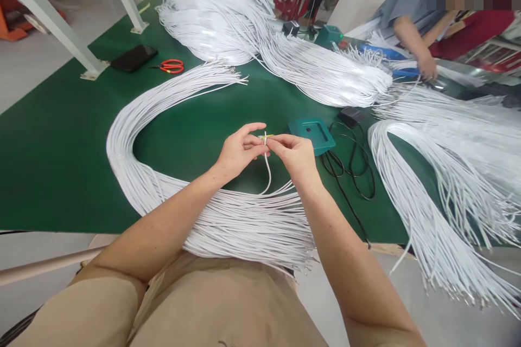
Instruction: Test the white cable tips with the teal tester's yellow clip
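Both of my hands meet over the middle of the green table, at the end of a single white cable (268, 169). My left hand (241, 149) pinches near the cable end from the left, its index finger raised. From the right, my right hand (296, 154) pinches the same spot with thumb and forefinger. A small yellow-green piece (266, 136) shows between the fingertips; its exact kind I cannot make out. The cable curves down to a large bundle of white cables (244, 222) that lies under my forearms and loops round to the left.
A teal tray-like device (313, 135) with black cords (354, 173) sits right of my hands. Red-handled scissors (171, 66) and a black phone (134, 58) lie back left. More white cable bundles (325, 68) fill the back and right. A co-worker's hand (427, 66) is at the far right.
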Motion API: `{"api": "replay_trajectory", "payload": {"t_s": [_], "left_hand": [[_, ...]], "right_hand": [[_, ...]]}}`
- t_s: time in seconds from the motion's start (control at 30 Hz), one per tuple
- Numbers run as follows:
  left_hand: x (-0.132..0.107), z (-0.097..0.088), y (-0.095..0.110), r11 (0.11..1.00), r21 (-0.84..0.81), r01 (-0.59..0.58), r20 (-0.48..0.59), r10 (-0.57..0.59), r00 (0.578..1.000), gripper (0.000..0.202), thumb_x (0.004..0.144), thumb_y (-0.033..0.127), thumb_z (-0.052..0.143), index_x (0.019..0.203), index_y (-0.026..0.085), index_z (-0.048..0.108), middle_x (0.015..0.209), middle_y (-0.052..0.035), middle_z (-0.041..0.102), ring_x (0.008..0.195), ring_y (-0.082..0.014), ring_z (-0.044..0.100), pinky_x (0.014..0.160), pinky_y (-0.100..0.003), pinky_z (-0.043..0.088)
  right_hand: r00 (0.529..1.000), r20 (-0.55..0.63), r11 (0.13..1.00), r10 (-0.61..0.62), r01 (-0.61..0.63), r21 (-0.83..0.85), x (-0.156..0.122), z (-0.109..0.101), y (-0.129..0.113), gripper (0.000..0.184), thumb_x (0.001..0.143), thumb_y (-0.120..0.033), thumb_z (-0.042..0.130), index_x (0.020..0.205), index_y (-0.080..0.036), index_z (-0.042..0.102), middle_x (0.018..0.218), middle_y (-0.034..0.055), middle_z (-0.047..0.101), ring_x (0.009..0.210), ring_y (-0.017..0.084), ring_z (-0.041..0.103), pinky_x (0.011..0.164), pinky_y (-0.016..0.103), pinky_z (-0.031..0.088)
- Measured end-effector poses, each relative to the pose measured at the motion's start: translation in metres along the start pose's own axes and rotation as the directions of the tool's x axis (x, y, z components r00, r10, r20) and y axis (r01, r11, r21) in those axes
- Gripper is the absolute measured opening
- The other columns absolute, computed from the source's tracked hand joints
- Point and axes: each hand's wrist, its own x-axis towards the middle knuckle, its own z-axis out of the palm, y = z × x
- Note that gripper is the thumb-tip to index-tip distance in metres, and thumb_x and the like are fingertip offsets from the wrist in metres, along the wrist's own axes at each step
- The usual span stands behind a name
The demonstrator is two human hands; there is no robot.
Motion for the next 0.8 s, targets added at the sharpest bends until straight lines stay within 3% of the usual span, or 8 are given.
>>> {"api": "replay_trajectory", "payload": {"t_s": [0.13, 0.3, 0.4, 0.57, 0.67, 0.8], "left_hand": [[-0.001, 0.000, 0.003, 1.000, 0.015, -0.002, 0.006, 0.001, 1.000, 0.051, 0.071, 0.026, 0.073, 0.118, 0.019, 0.057, 0.078, -0.0020, 0.073, 0.070, -0.0148, 0.069, 0.058, -0.021, 0.049], [0.000, -0.001, 0.003, 1.000, 0.001, 0.003, 0.024, -0.003, 1.000, 0.048, 0.072, 0.025, 0.072, 0.117, 0.019, 0.057, 0.078, -0.0018, 0.072, 0.069, -0.0144, 0.069, 0.058, -0.021, 0.049], [0.001, -0.001, 0.002, 1.000, -0.026, 0.008, 0.044, -0.007, 0.999, 0.049, 0.073, 0.025, 0.072, 0.119, 0.018, 0.056, 0.080, -0.0022, 0.073, 0.070, -0.0150, 0.069, 0.059, -0.021, 0.049], [0.000, -0.001, 0.002, 0.998, -0.056, 0.016, 0.053, -0.013, 0.998, 0.047, 0.075, 0.025, 0.070, 0.119, 0.020, 0.055, 0.081, -0.0023, 0.073, 0.072, -0.0155, 0.070, 0.059, -0.022, 0.049], [0.001, -0.002, 0.001, 0.998, -0.057, 0.015, 0.057, -0.012, 0.998, 0.041, 0.076, 0.025, 0.069, 0.114, 0.020, 0.056, 0.080, -0.0023, 0.073, 0.072, -0.0155, 0.070, 0.060, -0.022, 0.049], [0.005, -0.004, -0.003, 0.997, -0.060, 0.053, 0.072, -0.049, 0.996, 0.037, 0.075, 0.026, 0.070, 0.109, 0.019, 0.056, 0.080, -0.0030, 0.073, 0.072, -0.0161, 0.071, 0.060, -0.022, 0.048]], "right_hand": [[1.000, -0.004, 1.000, -0.021, 0.021, -0.010, 0.002, 0.001, 0.002, 0.014, 0.070, -0.028, 0.066, 0.074, -0.017, 0.074, 0.065, 0.0018, 0.071, 0.063, 0.016, 0.064, 0.068, 0.028, 0.049], [0.989, -0.032, 0.975, -0.147, 0.140, -0.173, 0.004, 0.001, 0.006, 0.011, 0.071, -0.026, 0.061, 0.070, -0.019, 0.069, 0.062, -0.0011, 0.067, 0.059, 0.013, 0.056, 0.060, 0.026, 0.043], [0.982, -0.077, 0.954, -0.174, 0.149, -0.262, 0.004, 0.000, 0.006, 0.011, 0.072, -0.026, 0.059, 0.068, -0.019, 0.067, 0.061, -0.0018, 0.064, 0.058, 0.012, 0.053, 0.059, 0.025, 0.042], [0.967, -0.123, 0.938, -0.225, 0.181, -0.294, 0.005, -0.002, 0.005, 0.016, 0.078, -0.030, 0.057, 0.079, -0.019, 0.067, 0.076, 0.0005, 0.067, 0.065, 0.013, 0.057, 0.065, 0.026, 0.044], [0.959, 0.011, 0.916, -0.284, 0.275, -0.291, 0.009, -0.003, 0.004, 0.020, 0.083, -0.035, 0.057, 0.091, -0.019, 0.066, 0.085, 0.0016, 0.069, 0.071, 0.013, 0.059, 0.069, 0.026, 0.046], [0.909, 0.222, 0.807, -0.353, 0.416, -0.419, 0.022, -0.009, 0.010, 0.018, 0.087, -0.027, 0.052, 0.076, -0.021, 0.064, 0.077, 0.0005, 0.067, 0.074, 0.015, 0.059, 0.073, 0.026, 0.044]]}}
